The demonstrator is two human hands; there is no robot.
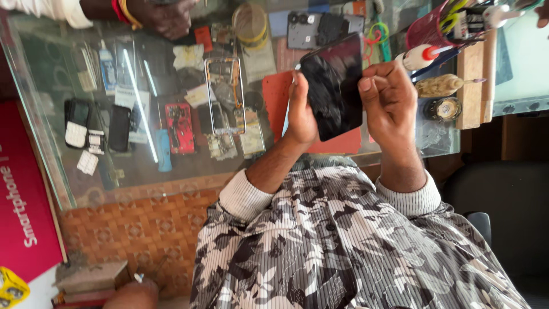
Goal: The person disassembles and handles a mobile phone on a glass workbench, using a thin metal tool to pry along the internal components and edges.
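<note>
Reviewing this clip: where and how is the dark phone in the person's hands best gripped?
By its long side edges, as now: left hand on one edge, right hand on the other. The phone is a thin flat slab, glossy face toward the camera, so edge grips probably avoid smearing the glass.

Two bare forearms reach forward from rolled, ribbed cuffs of a patterned shirt, both raised in front of the chest. The left hand (pixel 301 111) is held edge-on, fingers extended and pressed together, thumb side towards the camera, its palm against the side of a flat dark slab. The right hand (pixel 389 103) is curled, knuckles outward, fingers bent inward and the thumb tip pressing on the slab's opposite edge. Both wrists are straight, the hands close together, level with each other, gripping from either side.
</note>
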